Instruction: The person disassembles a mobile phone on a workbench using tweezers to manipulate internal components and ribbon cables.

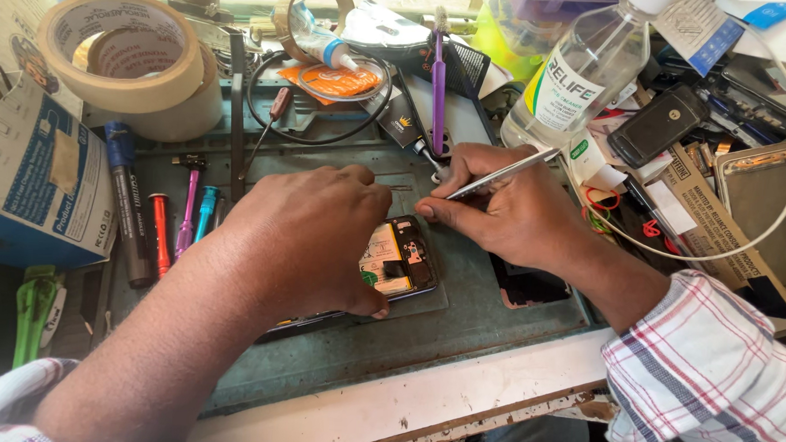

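Nearest the person, the left hand (308, 239) lies spread over an opened phone (396, 261) on the grey work mat (459, 321), its fingers curled down and pressing the body flat, thumb at the lower edge. The phone's back is off (battery and circuit board show past the knuckles). Just beyond, the right hand (500, 208) has thumb and forefinger pinched together on a pair of metal tweezers (501, 173), their tip hidden between the two hands, right at the phone's top edge. By the look of it, the step is picking at a small part inside; the next move seems to call for a steady, fine grip. Farther back stand screwdrivers (176, 225), tape rolls (131, 59) and a clear bottle (576, 74).
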